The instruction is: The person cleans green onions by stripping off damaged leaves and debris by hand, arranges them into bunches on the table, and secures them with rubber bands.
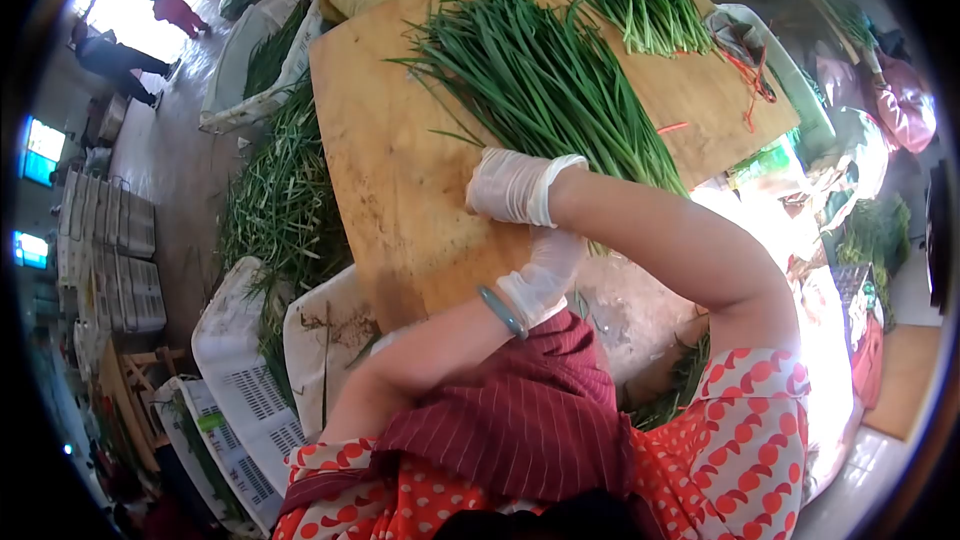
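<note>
My left hand, in a thin whitish glove with a green bangle at the wrist, reaches up at the near edge of a wooden board. Its fingers are hidden behind my right wrist. Crossing above it, my gloved right hand is curled closed over the board; what it holds, if anything, is hidden. A large bunch of garlic chives lies just beyond that hand, its stalk ends running behind my right forearm. Another bunch of chives rests at the board's far right.
Red ties lie at the board's right edge. Loose leaves are heaped at its left, near white crates. A white crate holding greens stands farther back. Other people are in the background, and a person in pink is at right.
</note>
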Action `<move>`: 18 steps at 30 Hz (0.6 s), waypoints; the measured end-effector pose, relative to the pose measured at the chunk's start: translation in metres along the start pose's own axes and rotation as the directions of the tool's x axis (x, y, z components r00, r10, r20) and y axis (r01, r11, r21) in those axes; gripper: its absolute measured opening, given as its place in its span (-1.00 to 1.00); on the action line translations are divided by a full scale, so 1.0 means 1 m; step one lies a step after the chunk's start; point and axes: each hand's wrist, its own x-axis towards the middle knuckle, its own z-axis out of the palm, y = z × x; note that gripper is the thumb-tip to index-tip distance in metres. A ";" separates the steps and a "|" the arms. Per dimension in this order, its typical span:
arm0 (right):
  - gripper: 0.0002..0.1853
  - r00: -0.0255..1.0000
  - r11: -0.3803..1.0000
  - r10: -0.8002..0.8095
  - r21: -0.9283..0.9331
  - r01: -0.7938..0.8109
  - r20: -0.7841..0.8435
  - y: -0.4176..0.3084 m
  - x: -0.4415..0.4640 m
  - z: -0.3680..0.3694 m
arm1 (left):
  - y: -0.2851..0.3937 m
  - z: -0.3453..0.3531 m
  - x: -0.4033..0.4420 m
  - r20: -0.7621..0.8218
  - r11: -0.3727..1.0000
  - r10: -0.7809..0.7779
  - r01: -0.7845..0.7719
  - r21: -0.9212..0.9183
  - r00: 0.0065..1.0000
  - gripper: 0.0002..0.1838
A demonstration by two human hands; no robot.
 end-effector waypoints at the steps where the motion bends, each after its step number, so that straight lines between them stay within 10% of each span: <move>1: -0.83 1.000 1.000 0.009 -0.002 -0.009 -0.003 -0.001 0.002 0.001 | 0.019 -0.004 -0.004 0.057 0.984 -0.049 0.058 -0.169 0.997 -0.75; 5: -0.85 0.999 0.996 -0.013 -0.087 0.015 0.030 0.009 0.012 0.020 | 0.060 -0.005 -0.005 0.258 0.754 -0.126 0.261 -0.602 0.958 -0.81; 8: -0.89 0.977 0.968 0.024 -0.238 -0.075 -0.210 0.028 0.006 0.027 | 0.067 0.013 0.004 -0.096 0.997 -0.067 0.070 0.022 0.993 -0.65; 10: -0.94 0.942 0.997 0.072 -0.011 -0.080 -0.327 0.043 -0.020 0.000 | 0.123 0.006 0.005 -0.203 0.941 0.213 -0.145 0.307 0.956 -0.71; 13: -0.94 0.859 0.906 0.316 0.397 -0.148 -0.402 0.064 -0.048 -0.002 | 0.161 -0.008 0.001 -0.153 0.818 0.090 0.015 0.576 0.984 -0.68; 17: -0.92 0.829 0.897 0.306 0.433 -0.087 -0.468 0.060 -0.070 -0.006 | 0.157 -0.036 0.008 -0.262 0.968 0.125 -0.060 0.246 0.957 -0.78; 18: -0.92 0.811 0.919 0.290 0.384 -0.088 -0.509 0.058 -0.072 -0.004 | 0.159 -0.039 0.013 -0.329 0.896 0.331 -0.184 0.405 0.885 -0.87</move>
